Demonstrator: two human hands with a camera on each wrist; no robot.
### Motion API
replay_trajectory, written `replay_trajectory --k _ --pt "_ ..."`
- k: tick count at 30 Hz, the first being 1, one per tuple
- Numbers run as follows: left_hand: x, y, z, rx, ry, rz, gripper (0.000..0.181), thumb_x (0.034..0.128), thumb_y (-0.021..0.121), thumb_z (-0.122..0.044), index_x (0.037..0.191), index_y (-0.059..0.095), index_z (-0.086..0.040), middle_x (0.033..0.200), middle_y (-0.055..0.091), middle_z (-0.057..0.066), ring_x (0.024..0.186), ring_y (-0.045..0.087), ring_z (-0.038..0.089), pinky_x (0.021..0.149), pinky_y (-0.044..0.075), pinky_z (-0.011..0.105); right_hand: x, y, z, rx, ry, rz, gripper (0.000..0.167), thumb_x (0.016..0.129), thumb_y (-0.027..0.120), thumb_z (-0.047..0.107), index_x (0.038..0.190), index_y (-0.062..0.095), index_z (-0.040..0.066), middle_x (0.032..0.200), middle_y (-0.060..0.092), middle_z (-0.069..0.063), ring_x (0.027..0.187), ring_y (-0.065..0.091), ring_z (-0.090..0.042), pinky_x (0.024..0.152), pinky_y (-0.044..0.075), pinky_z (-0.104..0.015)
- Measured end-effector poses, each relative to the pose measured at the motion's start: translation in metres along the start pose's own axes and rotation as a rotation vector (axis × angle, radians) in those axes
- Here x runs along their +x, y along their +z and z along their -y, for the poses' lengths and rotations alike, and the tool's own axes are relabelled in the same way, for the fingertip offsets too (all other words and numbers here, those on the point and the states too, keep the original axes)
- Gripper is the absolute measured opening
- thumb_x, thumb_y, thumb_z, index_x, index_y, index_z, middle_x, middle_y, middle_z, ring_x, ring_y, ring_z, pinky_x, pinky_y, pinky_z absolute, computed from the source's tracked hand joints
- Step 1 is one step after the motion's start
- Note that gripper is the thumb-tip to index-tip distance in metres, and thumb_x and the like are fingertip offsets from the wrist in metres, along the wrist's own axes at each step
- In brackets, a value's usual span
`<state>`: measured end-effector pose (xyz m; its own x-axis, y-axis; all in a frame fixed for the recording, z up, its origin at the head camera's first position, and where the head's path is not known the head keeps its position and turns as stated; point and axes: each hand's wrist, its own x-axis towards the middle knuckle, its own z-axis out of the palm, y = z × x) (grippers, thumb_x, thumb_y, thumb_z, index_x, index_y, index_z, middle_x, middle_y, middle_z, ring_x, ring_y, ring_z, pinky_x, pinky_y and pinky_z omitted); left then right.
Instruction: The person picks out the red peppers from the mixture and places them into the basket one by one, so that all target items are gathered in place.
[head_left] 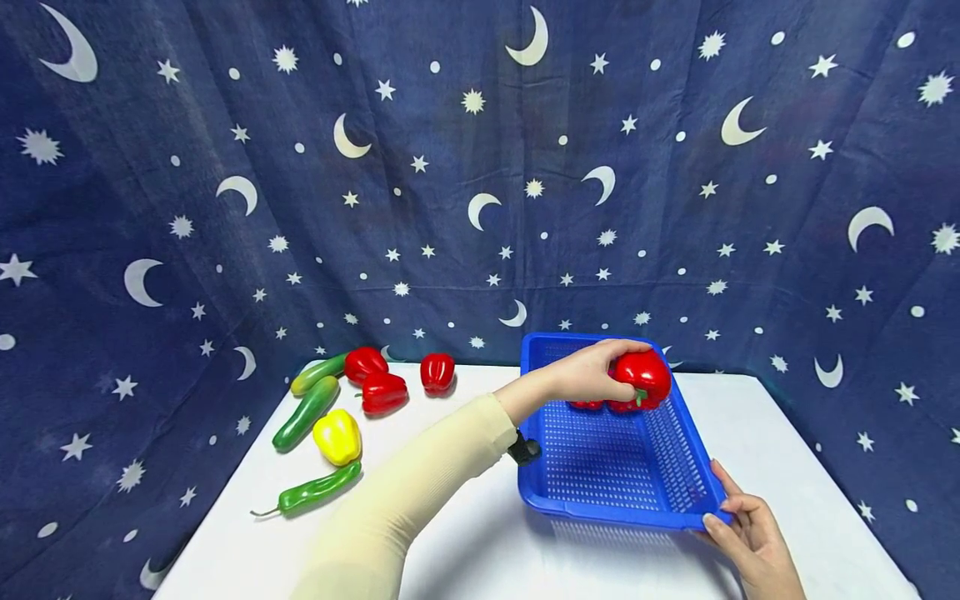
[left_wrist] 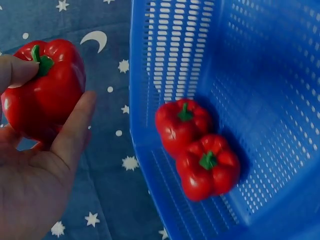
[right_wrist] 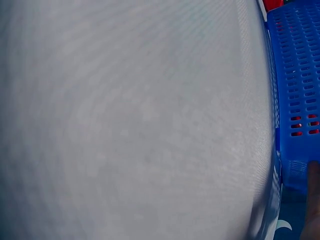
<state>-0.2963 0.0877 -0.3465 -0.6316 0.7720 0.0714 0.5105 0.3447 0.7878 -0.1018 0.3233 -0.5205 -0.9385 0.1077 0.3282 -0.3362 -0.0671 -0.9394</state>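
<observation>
My left hand [head_left: 588, 375] grips a red bell pepper [head_left: 648, 375] above the far part of the blue plastic basket [head_left: 615, 513]. In the left wrist view, the thumb lies by the green stem of the held pepper [left_wrist: 52, 97] and the other fingers go round its side. Two more red bell peppers, one [left_wrist: 181, 131] touching the other [left_wrist: 209, 172], lie inside the basket. At the basket's near right corner, my right hand [head_left: 759, 542] pinches the rim, thumb on top. Only a dark part of the right hand [right_wrist: 313, 200] shows in the right wrist view.
On the left of the white table [head_left: 465, 533] lie several vegetables: red bell peppers [head_left: 384, 393], a yellow bell pepper [head_left: 337, 437], a long green chili pepper [head_left: 318, 490] and two cucumbers [head_left: 306, 414]. A dark blue curtain [head_left: 450, 167] with moons and stars surrounds the table.
</observation>
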Motion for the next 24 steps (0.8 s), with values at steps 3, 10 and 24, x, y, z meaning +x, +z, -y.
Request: replay_trajectory --k 3,10,24 --pt "0.008 0.008 -0.003 0.003 0.004 0.011 0.073 0.0873 0.075 -0.014 0.153 0.047 -0.024 0.144 0.049 -0.002 0.117 0.05 0.011 0.079 0.053 0.02 0.0 0.0 0.0 -0.012 0.015 -0.016 0.02 0.102 0.051 -0.009 0.117 0.04 -0.003 0.16 0.036 0.007 0.123 0.052 0.006 0.085 0.057 -0.024" --pt "0.023 0.023 -0.01 0.074 -0.052 0.021 0.073 0.0867 0.077 -0.018 0.153 0.048 -0.026 0.143 0.051 -0.003 0.112 0.051 0.01 0.076 0.051 0.019 0.001 0.001 0.001 -0.089 0.086 -0.058 0.025 0.103 0.056 -0.002 0.119 0.038 -0.002 0.168 0.023 -0.005 0.119 0.05 0.011 0.082 0.057 -0.021" --pt "0.036 0.04 0.012 0.105 -0.256 0.04 0.065 0.0872 0.076 -0.016 0.148 0.053 -0.021 0.124 0.06 -0.002 0.098 0.054 0.011 0.071 0.054 0.022 0.0 0.0 0.001 -0.12 0.1 -0.057 0.026 0.104 0.057 0.002 0.119 0.036 -0.002 0.169 0.02 -0.007 0.12 0.048 0.013 0.082 0.057 -0.021"
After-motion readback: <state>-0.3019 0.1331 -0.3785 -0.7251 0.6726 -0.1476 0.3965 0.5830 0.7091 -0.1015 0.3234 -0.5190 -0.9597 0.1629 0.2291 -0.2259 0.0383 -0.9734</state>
